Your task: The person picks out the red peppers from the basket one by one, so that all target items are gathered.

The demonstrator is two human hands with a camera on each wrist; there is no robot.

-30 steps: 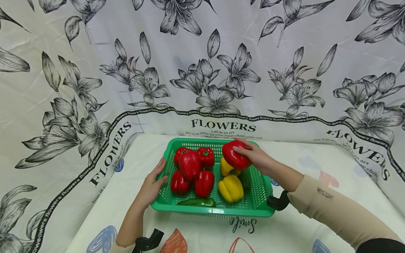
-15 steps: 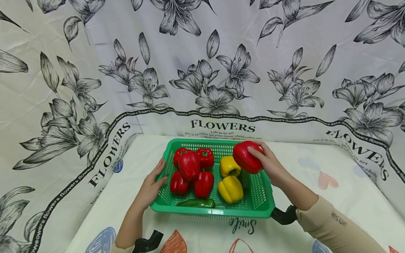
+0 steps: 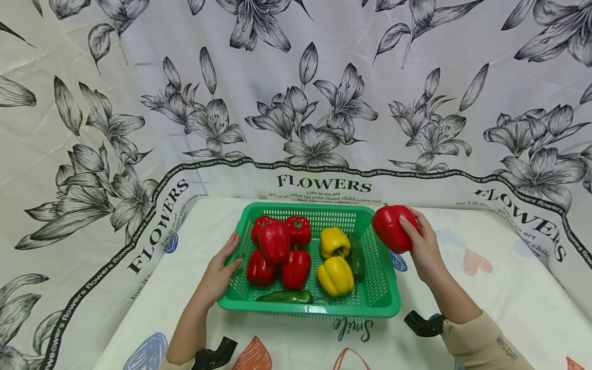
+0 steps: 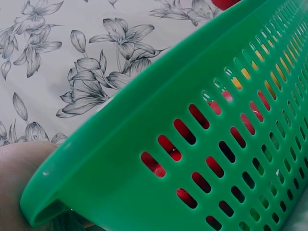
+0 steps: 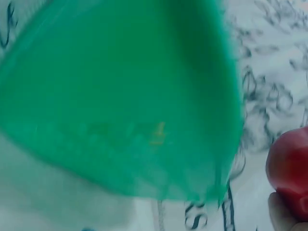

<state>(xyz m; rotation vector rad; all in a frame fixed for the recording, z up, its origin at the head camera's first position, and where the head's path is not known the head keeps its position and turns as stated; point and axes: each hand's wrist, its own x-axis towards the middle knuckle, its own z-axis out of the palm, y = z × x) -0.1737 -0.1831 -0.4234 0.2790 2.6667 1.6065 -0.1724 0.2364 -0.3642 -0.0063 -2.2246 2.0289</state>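
Note:
My right hand [image 3: 426,252] grips a red bell pepper [image 3: 392,227] in the air just beyond the right rim of a green plastic basket [image 3: 319,309]. At the right edge of the right wrist view, the pepper [image 5: 291,166] shows with a fingertip under it. My left hand [image 3: 218,272] rests against the basket's left side, fingers straight and thumb at the rim. Inside the basket, several red bell peppers [image 3: 275,242] are piled at left, one on top. Two yellow bell peppers [image 3: 335,276] lie right of centre, beside a dark green vegetable [image 3: 355,259].
A long green chili pepper [image 3: 285,296] lies along the basket's front wall. The basket stands on a white printed tablecloth [image 3: 462,288], with a flower-printed curtain [image 3: 324,154] behind. A black mount [image 3: 424,324] sits at the right wrist, another [image 3: 215,353] at the left.
My right hand has carried the red bell pepper rightward from over the yellow peppers to beyond the basket's right rim, uncovering the dark green vegetable. My left hand stays at the basket.

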